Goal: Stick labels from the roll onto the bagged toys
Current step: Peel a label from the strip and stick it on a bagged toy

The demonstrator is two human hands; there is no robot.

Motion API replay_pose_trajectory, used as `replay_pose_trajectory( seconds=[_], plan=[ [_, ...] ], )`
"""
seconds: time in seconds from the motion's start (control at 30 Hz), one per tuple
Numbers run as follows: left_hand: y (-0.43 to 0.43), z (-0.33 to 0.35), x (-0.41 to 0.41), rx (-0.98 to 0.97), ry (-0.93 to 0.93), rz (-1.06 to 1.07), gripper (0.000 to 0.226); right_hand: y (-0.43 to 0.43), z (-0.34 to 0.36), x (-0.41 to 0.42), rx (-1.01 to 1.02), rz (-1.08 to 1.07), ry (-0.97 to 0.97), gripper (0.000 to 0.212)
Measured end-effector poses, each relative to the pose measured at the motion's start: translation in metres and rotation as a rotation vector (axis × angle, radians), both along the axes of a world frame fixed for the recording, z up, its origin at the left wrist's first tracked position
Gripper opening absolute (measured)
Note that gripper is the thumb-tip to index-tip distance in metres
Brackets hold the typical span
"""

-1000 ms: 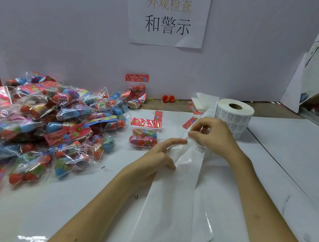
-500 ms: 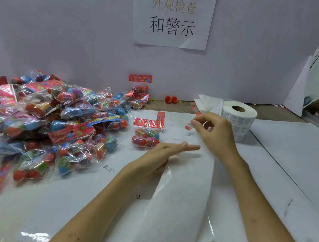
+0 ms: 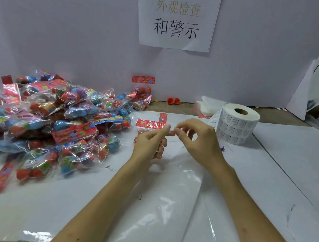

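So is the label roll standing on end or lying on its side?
Standing on end: the label roll shows its core hole facing up.

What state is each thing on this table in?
Label roll: standing on end, strip partly unwound.
Backing strip: lying flat, running off the near edge.
Bagged toys: heaped, bags closed.
Single bagged toy: flat, apart from heap.
Left hand: fingers curled, fingertips meeting right hand's.
Right hand: fingers curled; held label not discernible.

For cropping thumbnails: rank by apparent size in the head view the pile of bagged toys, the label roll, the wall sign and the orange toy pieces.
1. pile of bagged toys
2. wall sign, cut off at the top edge
3. label roll
4. orange toy pieces, clearly smallest
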State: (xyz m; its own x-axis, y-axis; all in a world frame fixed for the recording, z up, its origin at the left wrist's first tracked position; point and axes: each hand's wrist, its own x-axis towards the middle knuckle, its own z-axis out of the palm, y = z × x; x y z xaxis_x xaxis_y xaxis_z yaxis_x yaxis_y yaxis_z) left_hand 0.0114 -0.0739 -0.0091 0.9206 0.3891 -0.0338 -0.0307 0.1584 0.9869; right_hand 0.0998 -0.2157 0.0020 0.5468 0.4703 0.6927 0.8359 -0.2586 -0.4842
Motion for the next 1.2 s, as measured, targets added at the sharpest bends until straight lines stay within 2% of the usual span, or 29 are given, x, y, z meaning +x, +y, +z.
replay_pose_trajectory(
  seconds=[0.13,0.27,0.37,0.43,0.57,0.73,1.0,1.1,1.2],
  plan=[
    [0.003,-0.002,0.0,-0.009,-0.001,0.037,0.029,0.001,-0.002,0.0,-0.024,0.016,0.04,0.029],
    [0.004,-0.002,0.0,-0.018,0.0,0.065,0.02,0.0,-0.003,0.002,-0.09,0.006,0.063,0.036],
    [0.006,-0.002,0.001,-0.019,-0.005,0.096,0.007,0.0,-0.002,0.001,-0.125,0.049,0.171,0.052],
    [0.007,-0.003,0.001,0.0,-0.01,0.103,0.009,0.0,0.0,-0.001,-0.069,0.104,0.294,0.046],
    [0.004,-0.004,0.001,0.109,-0.056,0.096,0.012,0.002,0.004,-0.002,0.057,0.123,0.404,0.012],
    [-0.003,-0.004,0.001,0.366,-0.117,0.128,0.005,0.004,0.002,-0.003,0.025,0.083,0.461,0.003],
    [-0.001,-0.007,0.002,0.506,-0.103,0.179,0.017,0.003,0.003,-0.001,0.007,0.098,0.553,0.008],
    [0.003,-0.005,0.002,0.521,-0.075,0.314,0.026,0.004,0.004,-0.004,0.062,0.116,0.55,0.015],
    [0.018,-0.003,-0.003,0.632,-0.025,0.506,0.038,0.003,0.008,-0.004,0.147,0.147,0.612,0.015]
  ],
)
